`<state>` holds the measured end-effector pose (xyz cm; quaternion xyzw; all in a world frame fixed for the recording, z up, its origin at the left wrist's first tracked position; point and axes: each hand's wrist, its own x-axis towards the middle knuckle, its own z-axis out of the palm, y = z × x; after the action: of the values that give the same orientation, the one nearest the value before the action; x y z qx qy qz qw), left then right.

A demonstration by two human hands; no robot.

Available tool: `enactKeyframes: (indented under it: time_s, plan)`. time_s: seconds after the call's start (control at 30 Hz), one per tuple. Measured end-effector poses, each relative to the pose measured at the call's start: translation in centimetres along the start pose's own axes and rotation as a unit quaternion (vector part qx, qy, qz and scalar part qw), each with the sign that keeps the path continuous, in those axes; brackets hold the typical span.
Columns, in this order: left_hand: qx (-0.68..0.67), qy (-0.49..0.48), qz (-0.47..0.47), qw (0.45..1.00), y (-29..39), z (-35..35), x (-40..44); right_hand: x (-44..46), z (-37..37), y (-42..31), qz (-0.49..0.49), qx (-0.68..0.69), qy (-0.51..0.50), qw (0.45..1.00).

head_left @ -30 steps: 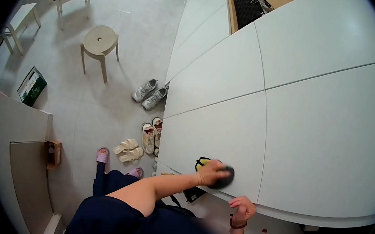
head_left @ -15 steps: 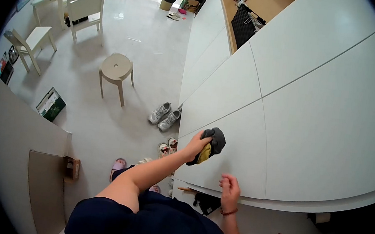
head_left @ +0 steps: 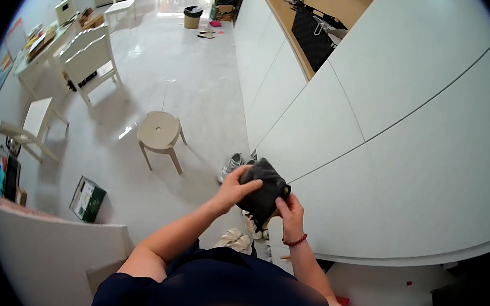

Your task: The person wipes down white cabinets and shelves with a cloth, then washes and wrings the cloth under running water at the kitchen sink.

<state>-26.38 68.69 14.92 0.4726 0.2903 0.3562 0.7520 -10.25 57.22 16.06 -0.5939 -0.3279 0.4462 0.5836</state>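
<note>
A dark grey cloth item (head_left: 262,193) with a small yellow patch at its right edge is held up between both hands, in front of the white cabinet doors (head_left: 334,203). My left hand (head_left: 234,188) grips its left side, thumb across the front. On the right side, my right hand (head_left: 290,213), with a red bead bracelet at the wrist, pinches the lower edge. Grey sneakers (head_left: 230,166) stand on the floor just behind the cloth, partly hidden by it.
A beige stool (head_left: 160,131) stands ahead on the left. Beyond it are white chairs (head_left: 89,58) and a bin (head_left: 192,18). A green box (head_left: 87,200) lies by the low wall (head_left: 53,241). Cream slippers (head_left: 236,241) are near my body.
The cloth item has come off the cabinet surface and been lifted in my left hand. My right hand has moved up and taken hold of it too. The view has tilted up.
</note>
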Motion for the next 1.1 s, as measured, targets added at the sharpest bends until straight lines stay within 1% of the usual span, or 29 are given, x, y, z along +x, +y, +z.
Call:
enactKeyframes:
  time_s: [0.07, 0.1, 0.13, 0.17, 0.2, 0.33, 0.43, 0.47, 0.5, 0.57, 0.6, 0.63, 0.7, 0.8, 0.87, 0.9, 0.93, 0.97, 1.0, 1.03, 1.07, 1.1]
  plan:
    - [0.006, 0.040, 0.003, 0.999, 1.2, -3.7, 0.2, 1.1, 3.6, -2.2, -0.025, 0.063, 0.026, 0.997]
    - [0.003, 0.050, 0.001, 0.999, 2.6, -5.3, 0.3, 1.9, 4.0, -2.0, -0.012, 0.058, 0.032, 0.998]
    - [0.039, 0.066, 0.007, 0.997, 3.0, -6.9, 0.5, 3.1, 4.1, -1.4, -0.001, 0.052, 0.036, 0.998]
    - [0.045, 0.069, 0.007, 0.997, 3.3, -8.0, 0.8, 4.2, 4.3, -1.2, 0.011, 0.045, 0.039, 0.998]
    - [0.048, 0.076, 0.004, 0.996, 3.4, -8.9, 1.0, 5.0, 5.2, -1.3, -0.024, 0.073, 0.039, 0.996]
    - [0.041, 0.107, -0.007, 0.993, 3.8, -11.2, 3.2, 8.0, 6.4, -4.0, -0.050, 0.140, 0.095, 0.984]
    - [0.033, 0.089, 0.028, 0.995, 4.9, -11.4, 5.2, 10.7, 5.6, -4.1, -0.055, 0.145, 0.107, 0.982]
    - [0.079, 0.095, 0.058, 0.991, 5.4, -11.4, 5.9, 11.5, 5.4, -4.3, -0.050, 0.137, 0.118, 0.982]
    - [0.116, 0.096, 0.063, 0.987, 6.3, -11.4, 6.6, 12.3, 5.4, -4.9, -0.055, 0.138, 0.128, 0.981]
    - [0.190, 0.103, 0.072, 0.974, 7.9, -11.6, 8.2, 14.9, 4.4, -4.6, -0.096, 0.109, 0.106, 0.984]
    - [0.227, 0.098, 0.094, 0.964, 6.1, -13.1, 10.4, 16.4, 3.9, -4.1, -0.106, 0.099, 0.117, 0.982]
    - [0.228, 0.106, 0.102, 0.962, 6.3, -13.1, 12.0, 17.9, 3.5, -4.0, -0.115, 0.082, 0.134, 0.981]
    - [0.256, 0.080, 0.037, 0.963, 7.8, -12.6, 14.3, 20.2, 2.3, -3.9, -0.137, 0.048, 0.114, 0.983]
    - [0.219, 0.039, 0.005, 0.975, 9.3, -11.7, 18.2, 23.3, 1.1, -4.4, -0.095, 0.148, 0.063, 0.982]
    - [0.079, -0.022, -0.033, 0.996, 10.5, -11.1, 20.4, 25.2, -0.1, -5.0, -0.014, 0.266, -0.045, 0.963]
    - [0.008, -0.049, -0.060, 0.997, 11.0, -11.0, 21.1, 25.8, -0.6, -5.2, 0.033, 0.327, -0.094, 0.940]
    - [-0.068, -0.057, -0.062, 0.994, 11.8, -10.4, 21.7, 25.8, -0.8, -5.9, 0.026, 0.324, -0.130, 0.937]
    - [-0.145, -0.060, -0.069, 0.985, 12.2, -9.8, 22.4, 25.7, -0.7, -6.7, 0.029, 0.384, -0.187, 0.904]
    - [-0.164, -0.075, -0.076, 0.981, 12.1, -9.5, 23.5, 25.4, 0.2, -7.9, 0.069, 0.418, -0.255, 0.869]
    - [-0.183, -0.088, -0.084, 0.975, 11.7, -9.3, 25.1, 25.9, 0.5, -6.5, 0.123, 0.424, -0.249, 0.862]
    - [-0.149, -0.094, -0.113, 0.978, 11.2, -8.9, 26.5, 27.0, 0.8, -2.9, 0.174, 0.457, -0.269, 0.829]
    - [-0.114, -0.103, -0.140, 0.978, 10.5, -8.6, 27.5, 27.6, 1.6, 1.0, 0.227, 0.430, -0.242, 0.839]
